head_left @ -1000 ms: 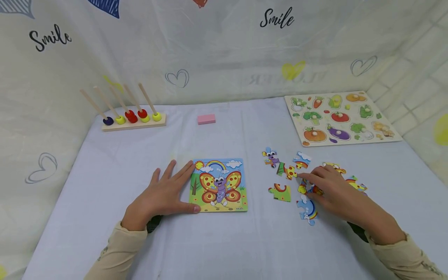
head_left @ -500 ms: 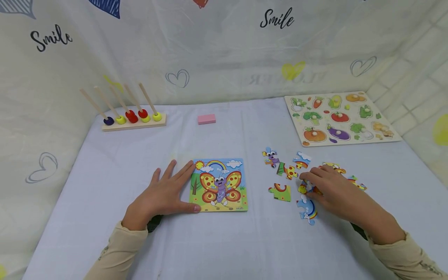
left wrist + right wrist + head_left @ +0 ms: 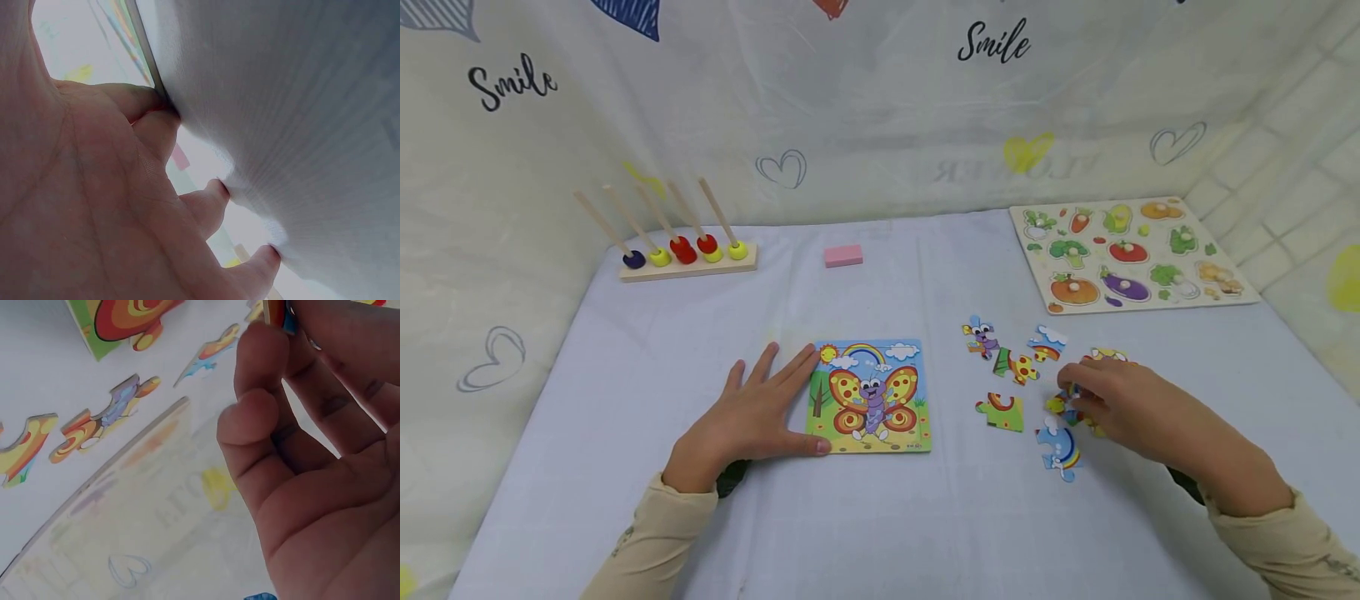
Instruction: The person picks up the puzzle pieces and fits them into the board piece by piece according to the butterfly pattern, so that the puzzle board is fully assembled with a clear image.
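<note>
My left hand (image 3: 741, 421) lies with its fingers spread at the left edge of the square butterfly puzzle board (image 3: 872, 400). Its thumb overlaps the board's lower left corner and the index fingertip is at the upper left one. The left wrist view shows the palm of the left hand (image 3: 112, 175) and the board's thin edge. To the right, my right hand (image 3: 1127, 408) pinches a colourful jigsaw piece (image 3: 275, 314) between thumb and fingers. Around it lie a rainbow piece (image 3: 1058, 450), a green piece (image 3: 1002, 412), a purple face piece (image 3: 980, 337) and several others, some hidden under the hand.
At the back left stands a wooden bead stacker (image 3: 688, 271) with upright pegs. A pink block (image 3: 843, 256) sits at the back middle. The vegetable peg puzzle (image 3: 1097, 258) occupies the back right corner. A printed curtain (image 3: 880, 125) hangs behind the white-covered table (image 3: 865, 533).
My right hand has drawn slightly to the right and lifted a jigsaw piece, which now tilts in its fingers. The left hand and the butterfly board have stayed in place.
</note>
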Available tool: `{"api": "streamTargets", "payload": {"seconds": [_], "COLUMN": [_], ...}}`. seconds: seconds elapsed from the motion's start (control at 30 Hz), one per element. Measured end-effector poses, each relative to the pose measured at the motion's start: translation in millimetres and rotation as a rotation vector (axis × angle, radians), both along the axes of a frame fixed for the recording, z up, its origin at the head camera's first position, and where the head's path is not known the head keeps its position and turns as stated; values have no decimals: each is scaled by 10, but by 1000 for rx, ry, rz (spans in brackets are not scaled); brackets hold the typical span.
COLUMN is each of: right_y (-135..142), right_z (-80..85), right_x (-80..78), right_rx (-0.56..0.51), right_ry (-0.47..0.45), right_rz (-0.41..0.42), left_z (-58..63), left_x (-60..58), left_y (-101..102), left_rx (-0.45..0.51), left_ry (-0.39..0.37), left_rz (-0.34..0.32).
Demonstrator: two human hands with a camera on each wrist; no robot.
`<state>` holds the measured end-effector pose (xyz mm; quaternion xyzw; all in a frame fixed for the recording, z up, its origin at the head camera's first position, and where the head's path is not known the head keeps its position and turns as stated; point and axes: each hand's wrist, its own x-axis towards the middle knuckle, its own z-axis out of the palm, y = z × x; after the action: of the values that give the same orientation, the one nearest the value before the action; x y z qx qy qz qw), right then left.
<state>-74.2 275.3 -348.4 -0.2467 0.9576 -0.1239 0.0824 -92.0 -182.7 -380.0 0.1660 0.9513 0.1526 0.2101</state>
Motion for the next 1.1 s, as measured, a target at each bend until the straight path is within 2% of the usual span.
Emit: {"api": "streamTargets", "payload": {"seconds": [0.2,0.57,0.83,1.1], "right_y": [52,76,-22,-139], "right_z": [57,33,-35,-31], "right_x": [-16,-34,-107,-184], "right_rx": [-37,-245,-353,-427], "right_ry": [-40,-14,93,22], "right_rz": [-3,26,27,-50], "left_z": [-1,-3,-2,2], "left_x": [-5,-7,-3,-4], "left_y": [1,3,5,4], "left_rx": [-4,-10,-14,-14], "left_ry": [-5,-5,-2,-6], "left_rz": [5,5,5,4]}}
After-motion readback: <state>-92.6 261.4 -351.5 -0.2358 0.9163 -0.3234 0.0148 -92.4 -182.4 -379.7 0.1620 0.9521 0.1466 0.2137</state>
